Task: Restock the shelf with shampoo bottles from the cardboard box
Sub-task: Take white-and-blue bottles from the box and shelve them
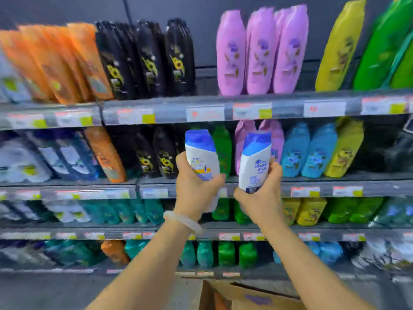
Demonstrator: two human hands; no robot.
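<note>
The left hand (194, 186) and right hand (263, 193) are each gripping a blue-capped shampoo bottle (201, 153), risking toppling crowded shelf (245, 108) neighbours.

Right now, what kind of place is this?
Likely a supermarket's hair-care aisle: tiered shelves packed with shampoo bottles, price tags along the shelf edges, and a cardboard box below.

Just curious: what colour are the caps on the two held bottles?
Blue caps on white bottles, head view.
</note>
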